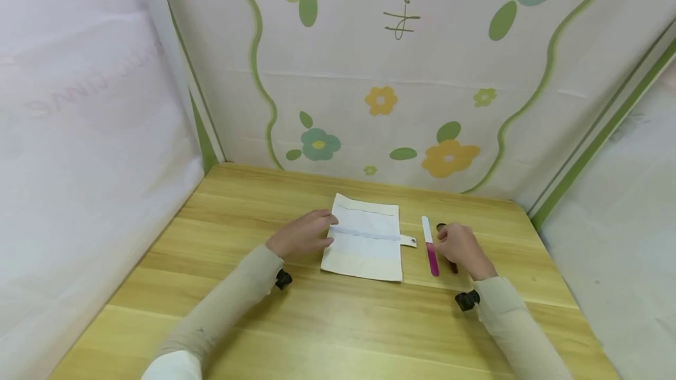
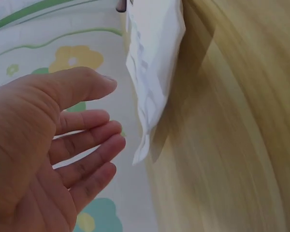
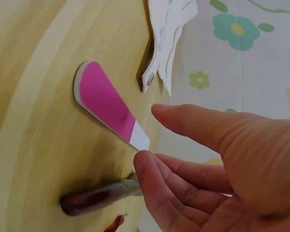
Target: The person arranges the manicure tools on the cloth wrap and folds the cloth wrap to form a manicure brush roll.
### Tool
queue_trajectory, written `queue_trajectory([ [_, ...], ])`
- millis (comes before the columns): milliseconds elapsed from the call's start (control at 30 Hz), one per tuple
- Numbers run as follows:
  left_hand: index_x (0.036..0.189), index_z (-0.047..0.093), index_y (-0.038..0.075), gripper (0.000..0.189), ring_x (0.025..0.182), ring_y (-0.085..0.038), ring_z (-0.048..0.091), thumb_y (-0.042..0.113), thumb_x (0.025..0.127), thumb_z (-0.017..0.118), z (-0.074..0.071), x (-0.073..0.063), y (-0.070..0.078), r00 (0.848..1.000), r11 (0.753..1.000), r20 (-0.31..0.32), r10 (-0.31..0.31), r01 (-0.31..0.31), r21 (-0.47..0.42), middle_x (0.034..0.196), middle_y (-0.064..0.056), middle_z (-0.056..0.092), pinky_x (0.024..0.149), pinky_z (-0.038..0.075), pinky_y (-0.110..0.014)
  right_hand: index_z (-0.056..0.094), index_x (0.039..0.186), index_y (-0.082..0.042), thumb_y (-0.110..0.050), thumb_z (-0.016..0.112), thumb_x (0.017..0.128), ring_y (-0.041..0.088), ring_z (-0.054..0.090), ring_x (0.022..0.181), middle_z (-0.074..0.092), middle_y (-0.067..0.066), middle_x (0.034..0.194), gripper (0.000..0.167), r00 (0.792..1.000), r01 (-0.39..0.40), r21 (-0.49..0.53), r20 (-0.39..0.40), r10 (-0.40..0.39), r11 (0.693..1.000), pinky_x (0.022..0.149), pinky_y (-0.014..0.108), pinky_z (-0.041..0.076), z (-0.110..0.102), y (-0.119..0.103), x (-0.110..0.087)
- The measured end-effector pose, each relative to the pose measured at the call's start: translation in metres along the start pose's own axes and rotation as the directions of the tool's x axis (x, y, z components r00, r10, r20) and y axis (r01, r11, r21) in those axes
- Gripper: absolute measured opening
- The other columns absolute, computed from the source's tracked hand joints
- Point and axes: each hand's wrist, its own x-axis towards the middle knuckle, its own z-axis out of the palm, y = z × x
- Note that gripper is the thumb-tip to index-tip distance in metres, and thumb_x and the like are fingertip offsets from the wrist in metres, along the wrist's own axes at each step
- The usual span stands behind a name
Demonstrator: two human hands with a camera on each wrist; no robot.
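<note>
A cream fabric pouch (image 1: 364, 260) lies unfolded on the table, its snap tab (image 1: 409, 241) pointing right. My left hand (image 1: 301, 234) is at the pouch's left edge; in the left wrist view its thumb and fingers (image 2: 84, 186) stand apart with nothing between them. To the right lies a nail file (image 1: 432, 258), half white and half pink. My right hand (image 1: 466, 249) is over its right side, with an index fingertip (image 3: 146, 162) close by the white half and the thumb held away. Beneath that hand is a dark-handled brush (image 3: 94, 199), its head hidden by the fingers.
The wooden table (image 1: 338, 333) runs back to a flower-printed cloth wall (image 1: 338, 63). More cloth hangs at the left and right sides. A small reddish-brown thing (image 3: 116, 223) lies beside the brush, partly cut off by the view's edge.
</note>
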Motion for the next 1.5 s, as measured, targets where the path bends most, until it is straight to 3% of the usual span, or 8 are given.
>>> queue_trajectory([
  [67, 0.132, 0.067, -0.004, 0.035, 0.124, -0.030, 0.065, 0.013, 0.101, 0.070, 0.003, 0.011, -0.002, 1.000, 1.000, 0.016, 0.009, -0.009, 0.005, 0.133, -0.017, 0.069, 0.105, 0.056, -0.041, 0.033, 0.060, -0.016, -0.025, 0.084, 0.090, 0.011, 0.023, 0.053, 0.022, -0.005, 0.059, 0.059, 1.000, 0.000, -0.005, -0.002, 0.000, 1.000, 0.050, 0.025, 0.023, 0.002, 0.001, 0.006],
  [267, 0.123, 0.071, -0.002, 0.026, 0.102, -0.021, 0.063, 0.010, 0.100, 0.070, 0.013, 0.030, -0.011, 0.998, 0.998, 0.064, -0.001, -0.003, 0.055, 0.120, -0.014, 0.071, 0.092, 0.057, -0.035, 0.035, 0.054, -0.018, -0.020, 0.079, 0.093, 0.009, 0.024, 0.048, 0.023, -0.008, 0.052, 0.059, 0.999, -0.040, -0.011, 0.020, 0.040, 0.999, 0.047, 0.024, 0.028, 0.004, -0.007, 0.018],
  [500, 0.108, 0.073, -0.001, 0.014, 0.084, -0.017, 0.051, 0.008, 0.097, 0.072, 0.015, 0.035, -0.016, 0.994, 0.998, 0.097, -0.046, 0.041, 0.051, 0.103, -0.012, 0.068, 0.078, 0.050, -0.032, 0.058, 0.052, -0.010, -0.016, 0.078, 0.092, 0.010, 0.036, 0.046, 0.040, -0.006, 0.047, 0.045, 0.993, -0.114, -0.079, 0.031, 0.117, 0.990, 0.046, 0.024, 0.035, 0.003, -0.009, 0.032],
  [600, 0.105, 0.073, -0.001, 0.010, 0.083, -0.017, 0.051, 0.006, 0.097, 0.072, 0.014, 0.035, -0.017, 0.992, 0.998, 0.108, -0.059, 0.055, 0.038, 0.102, -0.013, 0.069, 0.078, 0.050, -0.033, 0.060, 0.054, -0.008, -0.014, 0.079, 0.090, 0.011, 0.040, 0.047, 0.042, -0.004, 0.048, 0.042, 0.991, -0.124, -0.090, 0.046, 0.129, 0.988, 0.048, 0.025, 0.039, 0.001, -0.009, 0.037],
  [733, 0.102, 0.074, -0.001, 0.008, 0.083, -0.017, 0.052, 0.004, 0.096, 0.072, 0.014, 0.034, -0.018, 0.990, 0.997, 0.122, -0.069, 0.064, 0.042, 0.100, -0.012, 0.069, 0.081, 0.052, -0.035, 0.048, 0.052, -0.014, -0.012, 0.080, 0.088, 0.012, 0.038, 0.047, 0.035, -0.005, 0.049, 0.049, 0.987, -0.135, -0.090, 0.075, 0.142, 0.987, 0.049, 0.027, 0.042, -0.001, -0.010, 0.043],
  [967, 0.097, 0.072, 0.000, 0.004, 0.083, -0.017, 0.050, 0.003, 0.095, 0.070, 0.014, 0.033, -0.021, 0.990, 0.997, 0.127, -0.061, 0.055, 0.048, 0.096, -0.010, 0.067, 0.080, 0.049, -0.033, 0.071, 0.068, 0.001, -0.013, 0.084, 0.082, 0.017, 0.052, 0.054, 0.052, 0.001, 0.054, 0.024, 0.971, -0.199, -0.066, 0.122, 0.206, 0.978, 0.053, 0.028, 0.046, -0.005, -0.012, 0.052],
  [1200, 0.097, 0.073, 0.001, 0.005, 0.085, -0.017, 0.051, 0.001, 0.097, 0.068, 0.014, 0.035, -0.019, 0.991, 0.998, 0.118, -0.055, 0.053, 0.019, 0.099, -0.011, 0.068, 0.080, 0.049, -0.032, 0.048, 0.049, -0.018, -0.016, 0.084, 0.082, 0.009, 0.043, 0.047, 0.037, -0.008, 0.048, 0.049, 0.956, -0.210, -0.046, 0.202, 0.215, 0.977, 0.051, 0.024, 0.042, -0.008, -0.005, 0.056],
  [1500, 0.097, 0.076, 0.003, 0.006, 0.086, -0.016, 0.058, 0.001, 0.096, 0.070, 0.018, 0.039, -0.028, 0.991, 0.995, 0.099, -0.091, 0.093, -0.023, 0.097, -0.007, 0.072, 0.085, 0.055, -0.035, 0.073, 0.066, -0.005, -0.019, 0.081, 0.088, 0.009, 0.054, 0.051, 0.061, -0.001, 0.055, 0.027, 0.948, -0.228, 0.085, 0.246, 0.201, 0.970, 0.057, 0.023, 0.046, -0.009, 0.004, 0.055],
])
